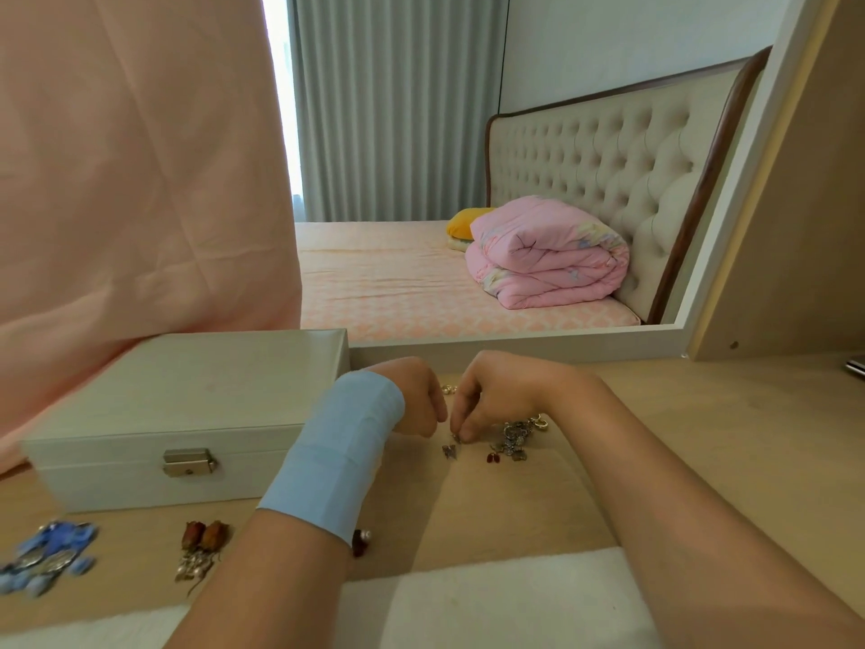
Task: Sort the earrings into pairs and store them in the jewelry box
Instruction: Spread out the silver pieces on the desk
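A closed white jewelry box [187, 400] with a metal clasp stands at the left of the wooden desk [702, 437]. My right hand [491, 395] pinches a small silver earring [450, 450] that dangles just above the desk. My left hand [416, 400], with a blue band on its wrist, is curled beside it; what it holds is hidden. A tangle of silver earrings [515, 440] and a small red pair [493, 457] lie to the right of my fingers. Blue earrings [51, 557], a rose pair [203, 548] and a dark red piece [360, 543] lie near the front edge.
A white-framed mirror [515, 341] leans behind the desk and reflects a bed with a pink quilt. Pink cloth [140, 180] hangs at the left behind the box. A white towel [515, 597] lies along the desk's front edge. A gold piece [449, 389] sits behind my hands.
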### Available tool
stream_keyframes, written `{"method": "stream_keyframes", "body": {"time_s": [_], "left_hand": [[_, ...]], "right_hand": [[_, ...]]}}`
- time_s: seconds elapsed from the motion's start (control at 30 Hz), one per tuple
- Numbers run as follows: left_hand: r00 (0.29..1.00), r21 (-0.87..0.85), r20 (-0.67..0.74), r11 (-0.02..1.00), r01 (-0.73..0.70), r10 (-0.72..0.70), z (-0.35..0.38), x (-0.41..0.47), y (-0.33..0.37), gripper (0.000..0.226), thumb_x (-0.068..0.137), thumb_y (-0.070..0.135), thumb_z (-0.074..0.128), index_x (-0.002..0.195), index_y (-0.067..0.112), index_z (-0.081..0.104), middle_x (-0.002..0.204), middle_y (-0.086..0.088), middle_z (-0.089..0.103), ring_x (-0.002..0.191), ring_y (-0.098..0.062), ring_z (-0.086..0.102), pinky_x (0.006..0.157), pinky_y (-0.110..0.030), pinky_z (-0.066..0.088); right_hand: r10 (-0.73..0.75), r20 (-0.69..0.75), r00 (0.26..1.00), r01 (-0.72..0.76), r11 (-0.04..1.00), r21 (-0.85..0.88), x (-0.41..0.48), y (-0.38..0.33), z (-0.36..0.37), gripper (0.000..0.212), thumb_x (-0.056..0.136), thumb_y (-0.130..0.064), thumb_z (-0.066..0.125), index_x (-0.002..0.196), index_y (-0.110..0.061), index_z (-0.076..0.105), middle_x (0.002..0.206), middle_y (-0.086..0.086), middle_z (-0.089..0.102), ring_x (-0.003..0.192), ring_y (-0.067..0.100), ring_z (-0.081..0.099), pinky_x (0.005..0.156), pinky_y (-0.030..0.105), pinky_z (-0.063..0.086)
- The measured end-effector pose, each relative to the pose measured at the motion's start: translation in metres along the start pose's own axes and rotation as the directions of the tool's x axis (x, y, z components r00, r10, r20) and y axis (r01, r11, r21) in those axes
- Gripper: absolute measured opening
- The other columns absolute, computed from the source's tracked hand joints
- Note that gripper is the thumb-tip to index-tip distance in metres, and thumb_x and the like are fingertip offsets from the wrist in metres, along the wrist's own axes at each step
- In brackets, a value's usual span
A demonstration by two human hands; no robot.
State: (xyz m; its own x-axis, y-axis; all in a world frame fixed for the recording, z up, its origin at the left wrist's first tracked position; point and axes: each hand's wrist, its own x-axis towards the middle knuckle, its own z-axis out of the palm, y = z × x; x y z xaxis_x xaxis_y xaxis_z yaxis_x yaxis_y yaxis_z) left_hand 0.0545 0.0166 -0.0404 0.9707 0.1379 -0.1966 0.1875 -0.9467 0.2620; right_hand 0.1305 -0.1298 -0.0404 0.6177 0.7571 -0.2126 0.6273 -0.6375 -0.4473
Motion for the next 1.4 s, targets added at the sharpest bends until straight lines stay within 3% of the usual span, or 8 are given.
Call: {"method": "stream_keyframes", "body": {"time_s": [0.13,0.33,0.5,0.6,0.93,1.07,1.27,1.4], "left_hand": [[0.997,0.031,0.071,0.999,-0.021,0.019,0.004,-0.003,0.009,0.024,0.077,0.038,0.078,0.1,0.038,0.072,0.107,0.013,0.068,0.099,-0.012,0.064,0.097,-0.035,0.051],[0.999,0.025,-0.028,0.999,-0.03,0.03,0.016,0.01,0.007,0.008,0.086,0.029,0.072,0.091,0.035,0.074,0.102,0.012,0.069,0.094,-0.011,0.062,0.092,-0.032,0.054],[0.968,-0.036,-0.25,0.999,0.025,-0.033,0.027,0.02,-0.003,0.011,0.088,0.034,0.069,0.098,0.037,0.071,0.105,0.012,0.067,0.094,-0.011,0.063,0.08,-0.026,0.055],[0.95,-0.084,-0.309,0.996,0.02,-0.045,0.033,0.024,-0.007,0.011,0.089,0.034,0.068,0.099,0.037,0.071,0.106,0.01,0.068,0.093,-0.01,0.062,0.081,-0.026,0.054],[0.947,-0.154,-0.319,0.988,-0.024,-0.027,0.038,0.028,-0.011,0.012,0.091,0.031,0.066,0.1,0.036,0.073,0.106,0.011,0.069,0.096,-0.01,0.061,0.086,-0.028,0.054],[0.95,-0.176,-0.312,0.984,-0.035,-0.022,0.039,0.028,-0.011,0.011,0.091,0.031,0.066,0.099,0.036,0.073,0.104,0.012,0.069,0.095,-0.01,0.061,0.086,-0.03,0.055],[0.947,-0.214,-0.321,0.975,-0.057,-0.015,0.03,0.03,-0.011,0.016,0.09,0.033,0.066,0.105,0.034,0.071,0.103,0.013,0.067,0.097,-0.01,0.061,0.089,-0.032,0.055],[0.93,-0.239,-0.368,0.967,-0.087,-0.007,0.025,0.038,0.003,0.014,0.092,0.032,0.063,0.103,0.037,0.07,0.106,0.014,0.067,0.099,-0.011,0.06,0.092,-0.033,0.053]], "right_hand": [[0.003,-0.075,0.997,-0.002,1.0,0.011,-0.001,0.007,-0.001,0.013,0.08,-0.018,0.083,0.076,-0.03,0.078,0.079,-0.016,0.074,0.073,0.001,0.064,0.071,0.023,0.051],[0.061,-0.289,0.955,-0.049,0.998,0.05,0.0,0.026,-0.011,0.007,0.083,-0.016,0.079,0.086,-0.023,0.08,0.083,-0.015,0.073,0.076,0.005,0.068,0.071,0.025,0.057],[0.057,-0.266,0.962,-0.051,0.998,0.028,0.007,0.026,-0.001,0.011,0.083,-0.015,0.077,0.09,-0.022,0.081,0.084,-0.015,0.073,0.082,0.007,0.069,0.08,0.031,0.06],[0.039,-0.274,0.961,-0.038,0.999,0.011,0.012,0.024,0.005,0.012,0.083,-0.016,0.078,0.092,-0.024,0.081,0.089,-0.015,0.073,0.087,0.006,0.068,0.087,0.032,0.058],[0.051,-0.296,0.954,-0.056,0.998,-0.01,0.016,0.024,0.01,0.008,0.084,-0.025,0.08,0.091,-0.028,0.081,0.092,-0.018,0.073,0.09,0.005,0.067,0.089,0.036,0.058],[0.03,-0.312,0.95,-0.02,0.999,0.036,0.017,0.027,0.011,0.008,0.082,-0.027,0.081,0.09,-0.029,0.08,0.088,-0.017,0.072,0.087,0.002,0.067,0.085,0.031,0.057],[0.098,-0.521,0.848,-0.02,0.988,0.152,0.006,0.06,-0.015,0.013,0.088,-0.016,0.074,0.094,-0.027,0.078,0.09,-0.011,0.071,0.088,0.007,0.066,0.08,0.021,0.051],[0.16,-0.533,0.831,-0.079,0.982,0.172,0.004,0.074,-0.014,0.015,0.089,-0.017,0.073,0.102,-0.024,0.077,0.092,-0.009,0.069,0.091,0.009,0.066,0.088,0.027,0.052]]}}
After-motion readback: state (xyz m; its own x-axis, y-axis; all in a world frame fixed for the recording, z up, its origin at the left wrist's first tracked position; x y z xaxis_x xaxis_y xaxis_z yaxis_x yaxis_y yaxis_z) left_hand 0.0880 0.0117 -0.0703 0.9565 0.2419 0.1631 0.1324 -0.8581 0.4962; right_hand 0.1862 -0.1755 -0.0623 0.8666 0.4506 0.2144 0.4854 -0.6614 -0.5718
